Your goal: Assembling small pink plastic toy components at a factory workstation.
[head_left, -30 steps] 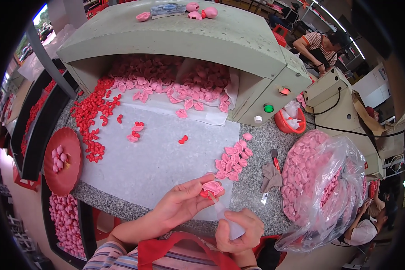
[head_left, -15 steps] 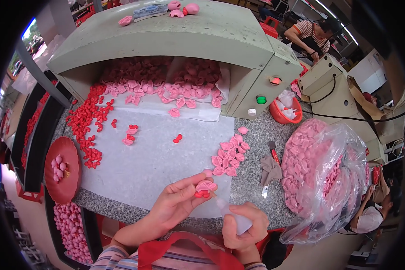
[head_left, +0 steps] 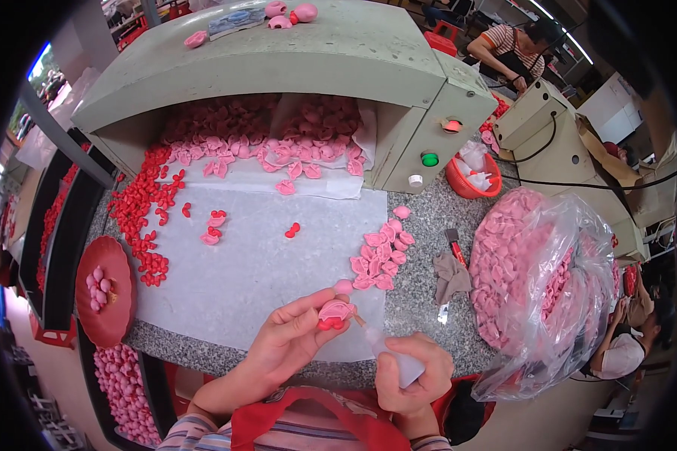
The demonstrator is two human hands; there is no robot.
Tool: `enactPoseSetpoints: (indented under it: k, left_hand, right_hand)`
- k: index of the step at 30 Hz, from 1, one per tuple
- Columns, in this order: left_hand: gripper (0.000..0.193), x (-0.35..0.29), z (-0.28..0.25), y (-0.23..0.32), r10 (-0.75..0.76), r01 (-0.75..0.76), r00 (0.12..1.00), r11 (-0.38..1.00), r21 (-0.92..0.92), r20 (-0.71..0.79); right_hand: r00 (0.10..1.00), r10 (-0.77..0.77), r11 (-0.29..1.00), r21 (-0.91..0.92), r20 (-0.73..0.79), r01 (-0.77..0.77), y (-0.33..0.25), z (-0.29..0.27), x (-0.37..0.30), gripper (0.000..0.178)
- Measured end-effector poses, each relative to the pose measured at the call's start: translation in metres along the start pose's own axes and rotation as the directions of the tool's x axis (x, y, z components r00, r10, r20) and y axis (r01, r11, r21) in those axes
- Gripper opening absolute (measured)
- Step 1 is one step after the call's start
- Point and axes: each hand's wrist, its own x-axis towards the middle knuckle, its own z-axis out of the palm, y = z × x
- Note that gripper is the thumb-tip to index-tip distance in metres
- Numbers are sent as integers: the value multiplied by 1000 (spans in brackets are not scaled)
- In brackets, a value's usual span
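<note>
My left hand (head_left: pixel 292 334) pinches a hollow pink piece (head_left: pixel 335 309) with a scalloped edge and a red bow-shaped part (head_left: pixel 331 324) along its lower side. In my right hand (head_left: pixel 414 376) is a translucent white squeeze bottle (head_left: pixel 403 364), its thin nozzle pointing at the right end of the pink piece. Whether the tip touches is too small to tell. Just beyond my left fingers lies a heap of similar pink pieces (head_left: pixel 376 259) at the right edge of the white sheet (head_left: pixel 233 293). One red bow-shaped piece (head_left: pixel 292 230) lies mid-sheet; a pink-and-red pair (head_left: pixel 214 227) lies farther left.
A pale green machine (head_left: pixel 263 64) with a wide opening full of pink pieces stands at the back. Many red pieces (head_left: pixel 147 203) spread at left, beside a red dish (head_left: pixel 90 316). A large clear bag (head_left: pixel 534 286) of pink pieces, a grey cloth (head_left: pixel 451 278) and an orange bowl (head_left: pixel 459 185) are at right.
The nozzle has drawn slightly away from the red part, and my hands are a little farther apart. Both grips stay the same. The whole view has shifted slightly.
</note>
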Motion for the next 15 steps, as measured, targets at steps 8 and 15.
enactPoseSetpoints:
  k: [8,15]
  left_hand:
    - [36,1,-4,1,-43,42,999,995,-94,-5]
    - [38,2,-4,2,-91,83,995,980,-179,-39]
  right_hand:
    - [1000,2,1000,-16,-1,-2,1,-1,0,20]
    - [1000,14,999,-31,-20,-15,2,2,-3,18]
